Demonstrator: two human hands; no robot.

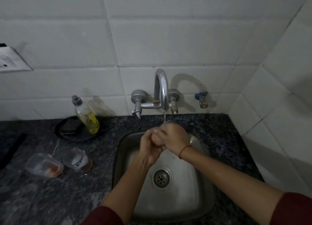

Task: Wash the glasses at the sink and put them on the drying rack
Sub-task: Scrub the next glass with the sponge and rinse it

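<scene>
At the far left edge, a white wall socket plate (11,61) is fixed to the white tiled wall (152,30). Below it, a dark speckled granite countertop (42,199) runs across the view. Two clear drinking glasses are laid on their sides on this counter, left of the basin: the nearer clear glass with orange residue (44,164) and, just beside it to the right, a second clear glass with a white printed band (77,159). Behind them, a round black dish (67,135) is seen with a dark scrubbing pad (70,126) in it, and a clear bottle of yellow dish liquid with a grey cap (86,115) is leaned across that dish.

In the middle, a chrome wall-mounted tap with a curved spout (161,89) is running; a thin stream of water (164,117) is dropped onto the hands. The left hand (148,148) and the right hand (172,137) are held together over the square stainless steel sink (199,199), above its round drain (161,177). The left fingers are curled and pressed against the right hand, whose fingers are closed over them. A faint clear rim shows at the top of the right hand, but whether a glass is gripped cannot be told. A thin red thread band (184,151) is worn on the right wrist, and dark red sleeves (292,209) are seen at the bottom.

To the right, a small blue-collared wall valve (201,99) is mounted.
</scene>
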